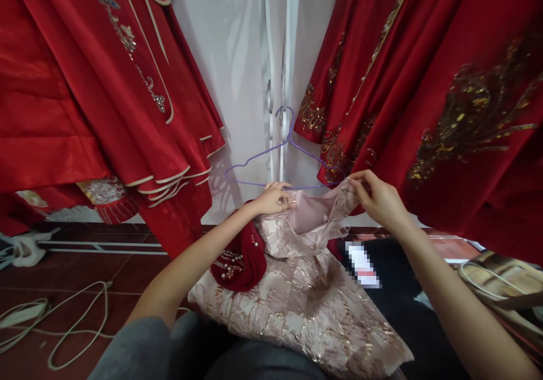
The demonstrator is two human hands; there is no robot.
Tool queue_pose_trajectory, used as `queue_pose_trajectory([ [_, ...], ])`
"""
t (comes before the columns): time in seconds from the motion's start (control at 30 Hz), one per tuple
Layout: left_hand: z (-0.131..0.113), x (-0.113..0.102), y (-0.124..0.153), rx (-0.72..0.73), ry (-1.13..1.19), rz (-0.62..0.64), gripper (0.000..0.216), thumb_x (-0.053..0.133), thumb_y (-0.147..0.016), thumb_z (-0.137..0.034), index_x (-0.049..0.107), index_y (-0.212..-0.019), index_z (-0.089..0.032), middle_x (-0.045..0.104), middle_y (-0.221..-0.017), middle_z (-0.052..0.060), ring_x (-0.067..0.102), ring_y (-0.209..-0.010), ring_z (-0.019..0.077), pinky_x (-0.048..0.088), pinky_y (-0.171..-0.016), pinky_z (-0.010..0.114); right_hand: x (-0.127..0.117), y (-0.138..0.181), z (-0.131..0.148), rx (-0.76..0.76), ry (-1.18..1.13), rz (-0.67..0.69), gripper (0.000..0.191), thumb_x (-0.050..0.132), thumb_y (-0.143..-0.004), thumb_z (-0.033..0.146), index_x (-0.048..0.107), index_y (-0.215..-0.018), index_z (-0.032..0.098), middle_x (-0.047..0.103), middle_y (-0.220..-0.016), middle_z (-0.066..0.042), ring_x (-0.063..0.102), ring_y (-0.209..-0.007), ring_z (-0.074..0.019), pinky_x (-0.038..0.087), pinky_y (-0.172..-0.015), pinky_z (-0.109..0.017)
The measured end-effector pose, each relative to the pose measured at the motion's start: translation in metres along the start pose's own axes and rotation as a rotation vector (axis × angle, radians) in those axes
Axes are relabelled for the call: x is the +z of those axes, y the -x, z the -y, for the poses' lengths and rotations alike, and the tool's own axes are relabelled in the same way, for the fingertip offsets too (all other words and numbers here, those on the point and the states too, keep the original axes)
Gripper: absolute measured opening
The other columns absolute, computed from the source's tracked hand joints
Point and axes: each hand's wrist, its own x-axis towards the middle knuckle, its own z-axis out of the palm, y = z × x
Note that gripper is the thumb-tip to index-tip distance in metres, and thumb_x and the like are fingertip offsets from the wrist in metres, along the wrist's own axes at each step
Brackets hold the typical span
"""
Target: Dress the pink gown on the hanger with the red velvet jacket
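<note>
A pale pink dress [297, 301] with a gold, textured pattern lies across my lap, its neckline held up in front of me. My left hand [275, 200] pinches the left side of the neckline, with a ring showing on one finger. On the other side, my right hand [377, 195] grips the right shoulder edge between thumb and fingers. Just behind the neckline hangs a purple wire hanger [289, 137], hooked on a white upright. Dark red velvet cloth [244, 261] with beads lies over the dress, near my left forearm.
Red embroidered garments hang on the left [139, 86] and right [403, 86]. A white panel [224, 46] stands between them. Pale cable [80, 332] loops over the dark red floor at left. A bag [487, 278] with a light handle sits at right.
</note>
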Motion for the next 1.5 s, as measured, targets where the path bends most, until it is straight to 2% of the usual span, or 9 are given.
queue_pose_trajectory([
  [0.2, -0.013, -0.013, 0.022, -0.033, 0.216, -0.092, 0.028, 0.055, -0.087, -0.044, 0.069, -0.081, -0.021, 0.061, -0.116, 0.006, 0.053, -0.112, 0.0213, 0.025, -0.106, 0.044, -0.008, -0.01, -0.053, 0.176, 0.223, 0.006, 0.018, 0.047, -0.084, 0.027, 0.059, -0.096, 0.019, 0.07, -0.082, -0.009, 0.067, -0.074, -0.0263, 0.048, -0.069, -0.035],
  [0.43, -0.017, -0.014, 0.025, -0.01, 0.239, -0.112, 0.029, 0.056, -0.087, -0.044, 0.069, -0.077, -0.02, 0.061, -0.115, 0.006, 0.054, -0.11, 0.0208, 0.026, -0.105, 0.044, -0.014, -0.009, -0.069, 0.219, 0.292, 0.073, 0.011, 0.05, -0.081, 0.023, 0.058, -0.088, 0.022, 0.07, -0.078, -0.007, 0.065, -0.071, -0.0247, 0.046, -0.067, -0.034],
  [0.73, -0.019, -0.017, 0.024, -0.01, 0.283, -0.059, 0.029, 0.056, -0.086, -0.046, 0.07, -0.081, -0.02, 0.061, -0.116, 0.008, 0.056, -0.109, 0.0212, 0.03, -0.104, 0.044, -0.023, -0.009, -0.039, 0.096, 0.108, -0.088, 0.018, 0.049, -0.086, 0.032, 0.061, -0.097, 0.022, 0.071, -0.085, -0.009, 0.066, -0.076, -0.025, 0.047, -0.069, -0.033],
  [0.93, -0.021, -0.011, 0.016, 0.032, 0.468, -0.104, 0.035, 0.048, -0.09, -0.046, 0.066, -0.091, -0.016, 0.065, -0.105, 0.01, 0.059, -0.098, 0.0181, 0.044, -0.091, 0.033, 0.015, -0.038, 0.0, -0.036, -0.009, -0.19, 0.029, 0.045, -0.09, 0.041, 0.063, -0.102, 0.022, 0.071, -0.094, -0.006, 0.066, -0.08, -0.0214, 0.047, -0.07, -0.029],
  [1.03, -0.02, -0.011, 0.017, -0.029, 0.486, -0.138, 0.038, 0.044, -0.091, -0.047, 0.063, -0.092, -0.015, 0.065, -0.094, 0.006, 0.059, -0.091, 0.0162, 0.045, -0.087, 0.029, 0.037, -0.047, 0.006, 0.024, 0.028, -0.109, 0.031, 0.041, -0.092, 0.042, 0.064, -0.099, 0.023, 0.072, -0.089, -0.007, 0.066, -0.079, -0.0226, 0.045, -0.069, -0.03],
  [1.13, -0.007, -0.023, 0.029, -0.124, 0.458, -0.324, 0.038, 0.046, -0.089, -0.049, 0.061, -0.085, -0.015, 0.064, -0.085, 0.004, 0.059, -0.084, 0.0154, 0.046, -0.082, 0.027, 0.047, -0.048, 0.002, 0.033, -0.001, -0.033, 0.033, 0.037, -0.093, 0.043, 0.063, -0.097, 0.022, 0.071, -0.084, -0.007, 0.066, -0.075, -0.0224, 0.044, -0.067, -0.029],
  [1.27, 0.035, -0.056, 0.063, -0.326, 0.357, -0.623, 0.04, 0.054, -0.081, -0.054, 0.063, -0.09, -0.015, 0.067, -0.091, 0.005, 0.06, -0.082, 0.0165, 0.047, -0.076, 0.026, 0.039, -0.047, -0.004, -0.014, -0.032, -0.05, 0.034, 0.041, -0.091, 0.045, 0.061, -0.104, 0.021, 0.071, -0.088, -0.007, 0.065, -0.074, -0.0215, 0.044, -0.065, -0.027],
  [1.37, 0.069, -0.073, 0.094, -0.421, 0.354, -0.615, 0.047, 0.06, -0.074, -0.058, 0.064, -0.089, -0.014, 0.069, -0.09, 0.008, 0.061, -0.082, 0.0181, 0.048, -0.076, 0.027, 0.032, -0.049, -0.007, -0.034, -0.041, -0.059, 0.034, 0.044, -0.09, 0.045, 0.06, -0.108, 0.022, 0.071, -0.091, -0.006, 0.064, -0.073, -0.0197, 0.044, -0.065, -0.026],
  [1.5, 0.092, -0.072, 0.12, -0.621, 0.473, -0.515, 0.054, 0.068, -0.06, -0.064, 0.062, -0.078, -0.014, 0.069, -0.073, 0.007, 0.062, -0.068, 0.0182, 0.049, -0.067, 0.029, 0.03, -0.054, -0.011, -0.038, -0.055, -0.045, 0.031, 0.045, -0.088, 0.044, 0.062, -0.104, 0.022, 0.07, -0.089, -0.004, 0.063, -0.072, -0.0182, 0.044, -0.065, -0.026],
])
